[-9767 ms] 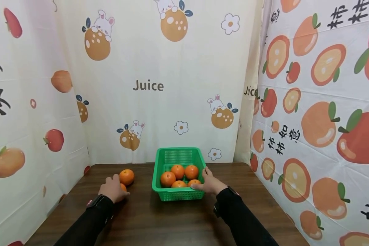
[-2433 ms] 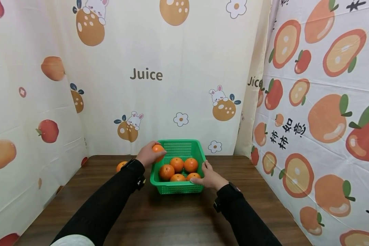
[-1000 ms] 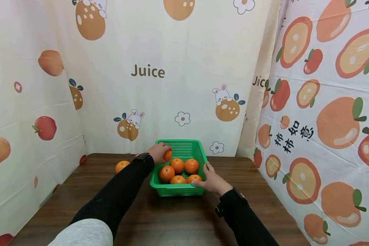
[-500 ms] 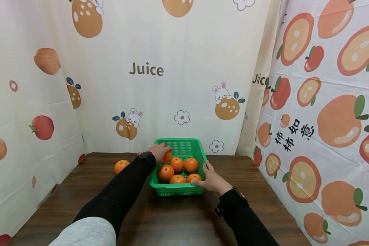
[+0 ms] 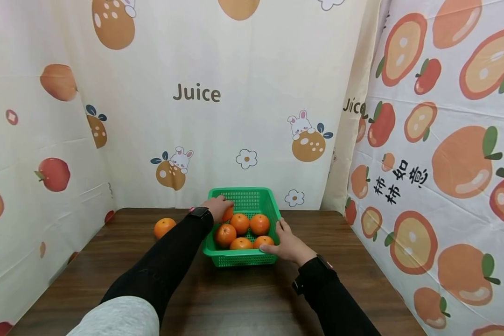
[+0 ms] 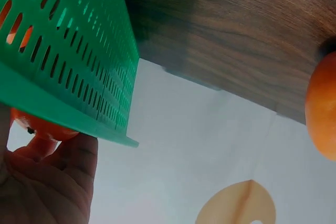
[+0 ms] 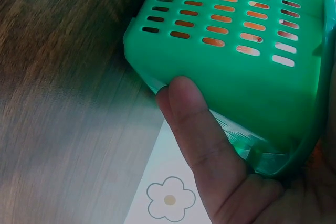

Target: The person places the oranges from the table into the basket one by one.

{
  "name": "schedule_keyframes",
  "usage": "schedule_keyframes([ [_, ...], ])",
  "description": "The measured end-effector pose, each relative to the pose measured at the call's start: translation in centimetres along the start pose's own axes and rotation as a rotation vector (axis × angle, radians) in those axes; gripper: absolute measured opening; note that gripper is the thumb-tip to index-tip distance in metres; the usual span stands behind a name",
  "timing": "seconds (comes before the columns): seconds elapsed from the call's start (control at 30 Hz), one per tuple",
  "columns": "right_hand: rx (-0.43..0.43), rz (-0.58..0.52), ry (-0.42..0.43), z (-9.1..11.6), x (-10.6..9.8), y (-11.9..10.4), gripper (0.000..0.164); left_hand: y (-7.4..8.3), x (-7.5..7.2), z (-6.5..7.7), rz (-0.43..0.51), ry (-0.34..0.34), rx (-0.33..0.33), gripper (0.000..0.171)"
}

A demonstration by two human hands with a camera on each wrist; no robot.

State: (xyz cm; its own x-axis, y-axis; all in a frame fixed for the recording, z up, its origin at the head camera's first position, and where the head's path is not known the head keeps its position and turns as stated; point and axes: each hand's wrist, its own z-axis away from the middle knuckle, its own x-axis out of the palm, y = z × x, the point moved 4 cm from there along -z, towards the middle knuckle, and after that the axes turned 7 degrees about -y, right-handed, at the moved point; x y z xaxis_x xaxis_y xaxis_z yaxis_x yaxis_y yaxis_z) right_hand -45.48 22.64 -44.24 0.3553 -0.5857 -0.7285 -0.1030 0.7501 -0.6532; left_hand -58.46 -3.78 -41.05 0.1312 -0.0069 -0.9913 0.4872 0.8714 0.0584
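Note:
In the head view a green plastic basket (image 5: pixel 243 260) stands on the table with several oranges (image 5: pixel 225 235) in it. My left hand (image 5: pixel 215 208) reaches over its left rim and grips another orange (image 5: pixel 228 214) inside the back left part. The left wrist view has this hand (image 6: pixel 50 187) below the rim, fingertips against the held orange (image 6: pixel 44 128). At the basket's right side, my right hand (image 5: pixel 293 246) holds the wall near the front corner, thumb over the rim. Its fingers (image 7: pixel 199 135) lie along the outside wall in the right wrist view.
One orange (image 5: pixel 164 227) lies on the brown wooden table (image 5: pixel 243 303), left of the basket and partly behind my left forearm. Fruit-printed cloths (image 5: pixel 248 126) hang behind and at both sides of the table.
My left hand has taken an orange from the table's left side and carried it right, over the rim into the basket. It barely moves in the last second. The right hand keeps holding the basket.

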Motion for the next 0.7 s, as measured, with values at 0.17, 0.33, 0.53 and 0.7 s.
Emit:
schedule_keyframes([
  [0.17, 0.002, -0.010, -0.005, -0.15, 0.06, 0.07, 0.113, -0.36, 0.46, -0.07, -0.002, -0.028, -0.016, 0.057],
  [0.33, 0.001, -0.006, 0.000, -0.16, 0.01, 0.17, 0.111, -0.51, 0.72, -0.13, 0.040, -0.034, -0.010, 0.049],
  [0.53, 0.002, -0.009, 0.006, -0.18, -0.02, 0.07, 0.110, -0.35, 0.79, -0.25, 0.024, -0.030, -0.004, 0.048],
  [0.7, 0.000, -0.011, 0.004, -0.18, 0.09, 0.06, 0.111, -0.20, 0.76, -0.23, 0.022, -0.045, -0.009, 0.047],
])
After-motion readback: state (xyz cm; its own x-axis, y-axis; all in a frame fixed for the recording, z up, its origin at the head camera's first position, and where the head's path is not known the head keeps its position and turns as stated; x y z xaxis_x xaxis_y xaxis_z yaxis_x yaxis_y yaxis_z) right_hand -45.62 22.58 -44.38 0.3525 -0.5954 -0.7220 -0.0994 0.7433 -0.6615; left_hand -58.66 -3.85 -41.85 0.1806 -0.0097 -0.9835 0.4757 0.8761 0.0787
